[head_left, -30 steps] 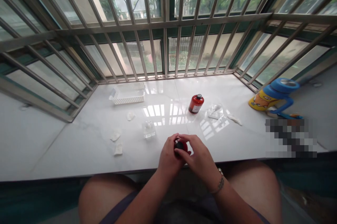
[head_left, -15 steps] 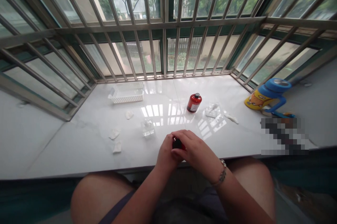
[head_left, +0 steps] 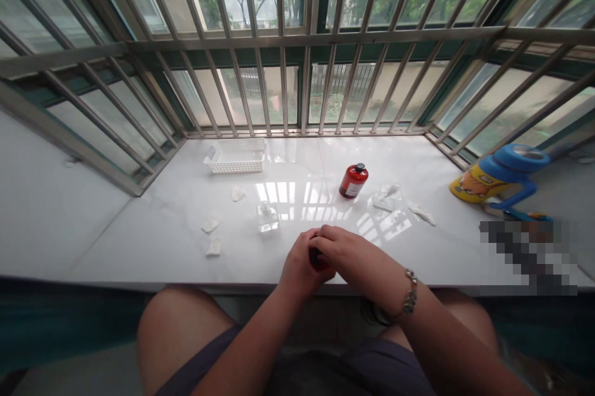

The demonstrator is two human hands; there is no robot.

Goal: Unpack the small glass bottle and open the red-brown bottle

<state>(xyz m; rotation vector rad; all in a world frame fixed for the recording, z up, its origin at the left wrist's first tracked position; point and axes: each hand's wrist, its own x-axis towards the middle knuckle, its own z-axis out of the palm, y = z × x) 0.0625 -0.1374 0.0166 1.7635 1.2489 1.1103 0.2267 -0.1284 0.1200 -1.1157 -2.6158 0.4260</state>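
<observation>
Nearer than the red bottle [head_left: 354, 182], a dark-topped container [head_left: 317, 256], partly red
Left hand [head_left: 297, 264] and right hand [head_left: 349, 252]: fingers clasping it

white label on red btl [head_left: 354, 189] (print too small to read), no other legible txt

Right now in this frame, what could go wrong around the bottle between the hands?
The held bottle is at the front edge of the white counter, so a slip might send it over. The right hand covers much of its top, hiding whether it is closed; it could spill if tipped. A forward jerk of the left hand might knock the clear glass container.
</observation>
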